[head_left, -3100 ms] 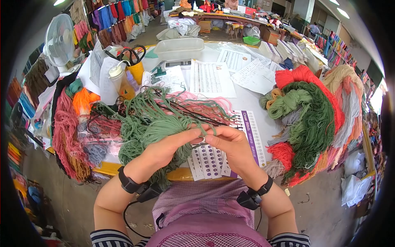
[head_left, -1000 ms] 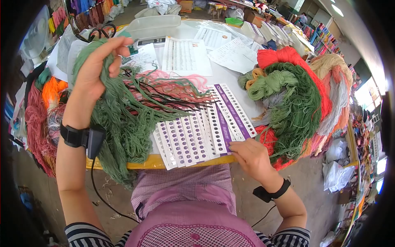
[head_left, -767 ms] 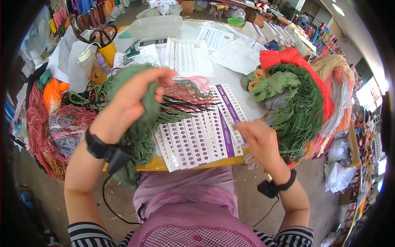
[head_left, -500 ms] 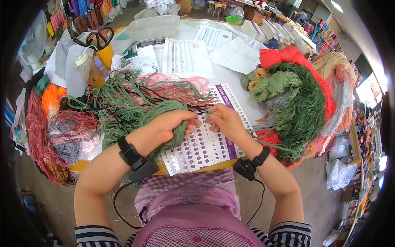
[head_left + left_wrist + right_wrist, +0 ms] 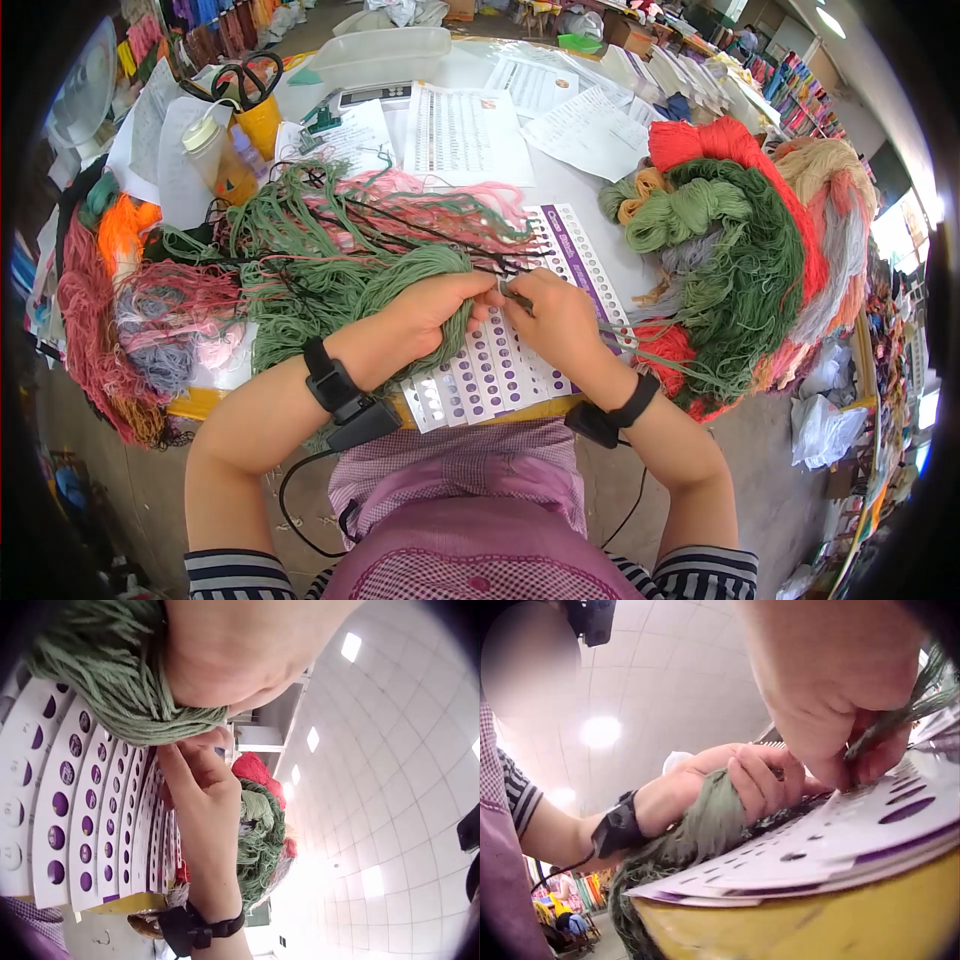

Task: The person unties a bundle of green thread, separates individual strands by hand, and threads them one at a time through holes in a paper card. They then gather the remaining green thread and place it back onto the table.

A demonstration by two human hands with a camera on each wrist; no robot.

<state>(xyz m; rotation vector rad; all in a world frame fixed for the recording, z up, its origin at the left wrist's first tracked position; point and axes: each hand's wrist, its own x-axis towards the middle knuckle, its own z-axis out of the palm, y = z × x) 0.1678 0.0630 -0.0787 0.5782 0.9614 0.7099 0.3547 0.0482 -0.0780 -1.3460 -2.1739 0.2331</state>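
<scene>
Fingers (image 5: 500, 290) over yarn-strewn workshop table (image 5: 590, 235)

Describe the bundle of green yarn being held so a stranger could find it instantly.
Start at the white punched cards on the table's near edge. On their left end, the left hand grips the sage-green bundle. It is paler than the dark green skein at right.

Pink checked apron (image 5: 470, 500), striped sleeves (image 5: 225, 575), blk wrist straps (image 5: 330, 378) w/ cams, cables
</scene>
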